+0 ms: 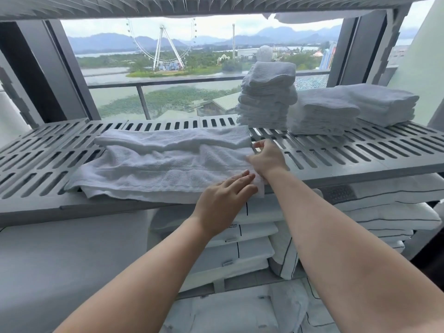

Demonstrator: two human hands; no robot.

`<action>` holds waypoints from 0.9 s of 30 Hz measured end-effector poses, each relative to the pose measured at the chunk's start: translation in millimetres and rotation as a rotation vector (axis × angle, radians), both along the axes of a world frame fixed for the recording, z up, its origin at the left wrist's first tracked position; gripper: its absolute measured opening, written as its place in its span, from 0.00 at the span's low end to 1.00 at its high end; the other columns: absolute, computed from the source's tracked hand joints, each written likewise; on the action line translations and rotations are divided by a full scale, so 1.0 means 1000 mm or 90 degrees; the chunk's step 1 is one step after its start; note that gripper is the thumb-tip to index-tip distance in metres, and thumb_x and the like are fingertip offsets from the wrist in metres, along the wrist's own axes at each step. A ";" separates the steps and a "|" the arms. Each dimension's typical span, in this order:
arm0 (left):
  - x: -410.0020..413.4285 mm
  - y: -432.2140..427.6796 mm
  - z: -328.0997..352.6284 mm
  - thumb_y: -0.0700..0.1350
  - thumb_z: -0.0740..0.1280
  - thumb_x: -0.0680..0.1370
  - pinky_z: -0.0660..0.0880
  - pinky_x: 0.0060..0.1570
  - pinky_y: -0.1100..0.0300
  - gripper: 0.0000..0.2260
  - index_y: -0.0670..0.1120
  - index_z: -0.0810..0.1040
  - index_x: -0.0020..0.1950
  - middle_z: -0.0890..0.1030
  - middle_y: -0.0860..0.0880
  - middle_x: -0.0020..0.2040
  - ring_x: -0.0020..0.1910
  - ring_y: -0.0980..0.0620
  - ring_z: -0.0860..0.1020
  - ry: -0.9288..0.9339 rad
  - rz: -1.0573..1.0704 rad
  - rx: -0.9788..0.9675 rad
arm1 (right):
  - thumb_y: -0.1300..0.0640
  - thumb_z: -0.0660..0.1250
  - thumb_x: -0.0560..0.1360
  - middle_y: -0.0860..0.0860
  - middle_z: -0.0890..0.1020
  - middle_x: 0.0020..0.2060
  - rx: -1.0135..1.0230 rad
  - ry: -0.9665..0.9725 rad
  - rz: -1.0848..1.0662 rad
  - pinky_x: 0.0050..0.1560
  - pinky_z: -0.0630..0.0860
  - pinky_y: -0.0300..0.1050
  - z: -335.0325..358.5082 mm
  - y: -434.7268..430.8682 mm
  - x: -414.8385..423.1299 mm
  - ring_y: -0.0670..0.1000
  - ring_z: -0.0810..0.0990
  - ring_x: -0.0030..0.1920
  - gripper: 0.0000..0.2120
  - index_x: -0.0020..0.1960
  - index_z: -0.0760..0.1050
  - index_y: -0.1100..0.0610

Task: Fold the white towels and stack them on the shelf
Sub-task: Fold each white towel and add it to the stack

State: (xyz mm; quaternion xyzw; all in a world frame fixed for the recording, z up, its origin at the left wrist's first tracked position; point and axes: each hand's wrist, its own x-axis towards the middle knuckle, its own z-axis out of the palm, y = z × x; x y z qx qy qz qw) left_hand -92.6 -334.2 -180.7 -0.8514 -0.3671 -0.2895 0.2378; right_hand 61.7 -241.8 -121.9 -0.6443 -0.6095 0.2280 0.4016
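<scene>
A white towel (165, 162), folded lengthwise into a long band, lies across the grey slatted shelf (360, 152) at centre left. My left hand (223, 200) rests flat on the towel's near right corner, fingers together. My right hand (266, 157) pinches the towel's right edge between thumb and fingers. A tall stack of small folded white towels (269, 97) stands at the back of the shelf. Beside it are two lower stacks of folded towels (322, 111), (384, 104).
Behind the shelf a window and balcony rail look out on water and a Ferris wheel. White pillows and bedding (240, 248) fill the shelves below. Another slatted shelf (168, 6) hangs close overhead. The shelf's left part (36, 152) is bare.
</scene>
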 end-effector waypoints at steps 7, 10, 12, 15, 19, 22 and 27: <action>-0.007 -0.008 0.006 0.37 0.70 0.76 0.81 0.46 0.54 0.13 0.47 0.82 0.59 0.81 0.50 0.65 0.65 0.50 0.80 -0.006 0.042 0.000 | 0.62 0.65 0.76 0.50 0.86 0.45 0.053 -0.042 -0.004 0.45 0.71 0.39 -0.006 0.000 0.000 0.49 0.78 0.42 0.11 0.43 0.83 0.50; -0.012 -0.010 0.012 0.35 0.71 0.74 0.81 0.36 0.56 0.13 0.47 0.83 0.57 0.83 0.51 0.63 0.60 0.51 0.83 -0.010 0.033 -0.012 | 0.64 0.63 0.76 0.51 0.86 0.46 0.065 -0.051 -0.010 0.46 0.71 0.39 -0.008 -0.003 -0.003 0.50 0.78 0.43 0.13 0.44 0.84 0.51; -0.018 -0.013 0.016 0.37 0.72 0.74 0.81 0.35 0.56 0.12 0.48 0.83 0.56 0.84 0.52 0.60 0.55 0.50 0.84 -0.017 0.062 -0.008 | 0.64 0.62 0.76 0.54 0.84 0.51 0.077 -0.062 -0.013 0.52 0.74 0.41 -0.009 -0.005 -0.004 0.53 0.80 0.50 0.13 0.46 0.84 0.52; -0.035 -0.019 0.022 0.41 0.72 0.76 0.80 0.32 0.54 0.06 0.49 0.84 0.52 0.86 0.53 0.52 0.48 0.49 0.85 -0.061 0.140 0.001 | 0.65 0.61 0.76 0.58 0.79 0.57 0.105 -0.076 -0.014 0.58 0.73 0.44 -0.010 -0.008 -0.003 0.58 0.78 0.57 0.13 0.50 0.83 0.54; -0.067 -0.030 0.033 0.47 0.68 0.79 0.79 0.32 0.53 0.05 0.49 0.83 0.48 0.84 0.52 0.48 0.46 0.47 0.83 -0.068 0.264 -0.013 | 0.66 0.60 0.76 0.57 0.78 0.58 0.163 -0.145 0.002 0.64 0.71 0.52 -0.013 -0.013 -0.007 0.59 0.74 0.62 0.15 0.51 0.83 0.54; -0.098 -0.039 0.042 0.47 0.70 0.77 0.78 0.35 0.54 0.04 0.48 0.83 0.48 0.84 0.51 0.46 0.44 0.44 0.83 -0.061 0.326 -0.021 | 0.65 0.62 0.75 0.55 0.81 0.57 0.197 -0.234 0.014 0.62 0.68 0.51 -0.016 -0.018 -0.011 0.58 0.74 0.62 0.15 0.53 0.84 0.53; -0.129 -0.043 0.049 0.45 0.70 0.79 0.76 0.37 0.53 0.04 0.46 0.82 0.45 0.82 0.49 0.41 0.40 0.45 0.82 0.012 0.270 0.082 | 0.66 0.64 0.75 0.55 0.85 0.53 0.185 -0.294 0.032 0.60 0.71 0.49 -0.013 -0.016 -0.012 0.58 0.77 0.58 0.16 0.52 0.85 0.50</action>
